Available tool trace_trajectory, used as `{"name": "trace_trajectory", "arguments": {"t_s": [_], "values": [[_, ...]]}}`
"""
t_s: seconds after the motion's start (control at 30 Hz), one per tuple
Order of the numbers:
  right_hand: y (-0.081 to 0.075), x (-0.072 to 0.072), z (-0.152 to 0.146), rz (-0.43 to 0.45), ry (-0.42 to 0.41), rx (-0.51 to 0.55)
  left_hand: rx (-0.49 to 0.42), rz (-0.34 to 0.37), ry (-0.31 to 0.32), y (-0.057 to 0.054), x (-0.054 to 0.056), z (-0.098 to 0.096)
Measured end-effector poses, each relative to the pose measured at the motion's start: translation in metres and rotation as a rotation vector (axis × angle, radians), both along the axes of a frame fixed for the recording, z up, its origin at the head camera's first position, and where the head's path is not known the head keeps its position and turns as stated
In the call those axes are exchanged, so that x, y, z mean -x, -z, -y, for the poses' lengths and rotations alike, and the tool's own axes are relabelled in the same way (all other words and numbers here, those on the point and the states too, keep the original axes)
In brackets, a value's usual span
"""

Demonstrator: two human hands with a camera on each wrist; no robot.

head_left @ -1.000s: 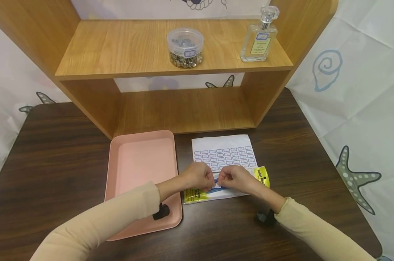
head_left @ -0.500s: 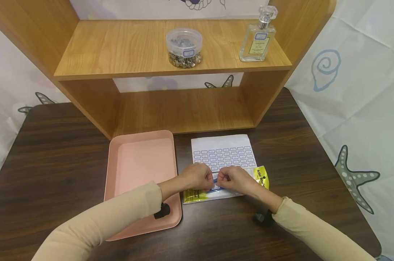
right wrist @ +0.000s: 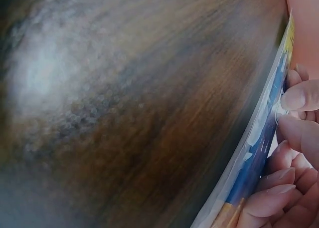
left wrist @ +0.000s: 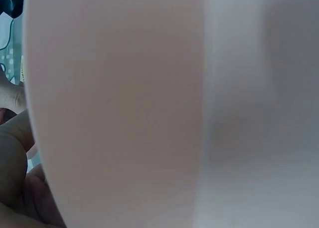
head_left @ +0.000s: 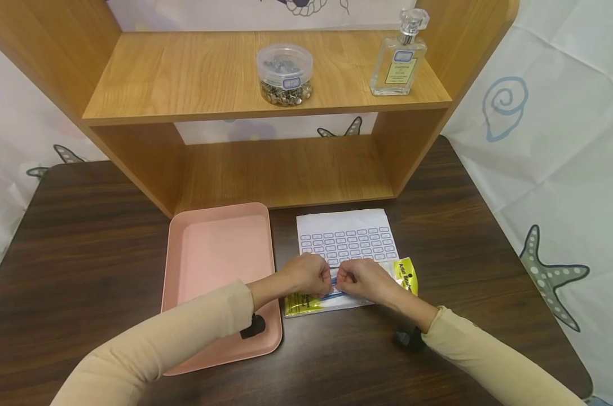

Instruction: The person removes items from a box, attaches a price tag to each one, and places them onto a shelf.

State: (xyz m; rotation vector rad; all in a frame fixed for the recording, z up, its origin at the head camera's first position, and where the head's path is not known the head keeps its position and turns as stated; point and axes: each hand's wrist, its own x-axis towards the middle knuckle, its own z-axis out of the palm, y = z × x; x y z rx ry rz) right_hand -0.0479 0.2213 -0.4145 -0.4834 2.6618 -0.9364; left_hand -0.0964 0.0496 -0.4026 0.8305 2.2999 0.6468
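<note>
A flat plastic pack of artist brushes (head_left: 406, 276) with yellow ends lies on the table, overlapping the lower part of a white label sheet (head_left: 342, 221) printed with rows of blue-bordered labels. Over the pack's middle, my left hand (head_left: 307, 274) and my right hand (head_left: 365, 277) are close together with fingertips curled inward. Between them they pinch a small white label sticker (right wrist: 279, 112) by its two sides, just at the pack's surface. The fingers hide most of the sticker. In the left wrist view, the pink tray's wall fills most of the picture and only part of the fingers shows.
The pink tray (head_left: 225, 237) lies under my left forearm. Behind stands a wooden shelf unit (head_left: 286, 169); its upper board holds a clear round jar (head_left: 285, 76) of small metal pieces and a perfume bottle (head_left: 399, 66), each bearing a small label.
Both hands stay over the pack with the label sticker between them, and the right fingertips have edged slightly left. The whole head view has drifted a little.
</note>
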Motion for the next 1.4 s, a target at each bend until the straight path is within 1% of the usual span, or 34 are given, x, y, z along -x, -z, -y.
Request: {"name": "trace_trajectory", "arguments": {"t_s": [0.33,0.67,0.83,1.0,1.13,1.23,1.3,1.4], "values": [[0.001,0.001,0.001,-0.019,-0.001,-0.014,0.014,0.004,-0.011,-0.001,0.000,0.000],[-0.001,0.000,0.001,0.015,0.032,-0.013,-0.001,0.019,-0.023,-0.001,0.001,0.001],[-0.001,0.000,0.000,0.018,0.034,-0.018,-0.009,0.024,-0.027,0.000,0.001,0.002],[-0.001,0.000,-0.002,-0.013,0.025,-0.019,-0.016,0.032,-0.033,0.001,0.001,0.003],[-0.002,0.002,-0.005,-0.016,0.021,-0.019,-0.030,0.042,-0.032,0.000,0.000,0.004],[-0.006,0.004,-0.011,0.004,0.046,0.003,-0.040,0.043,-0.031,0.000,0.000,0.005],[-0.013,0.007,-0.016,0.005,0.078,0.030,-0.043,0.041,-0.032,0.000,0.000,0.006],[-0.028,0.014,-0.026,-0.030,0.167,0.076,-0.039,0.034,-0.032,-0.001,-0.001,0.006]]}}
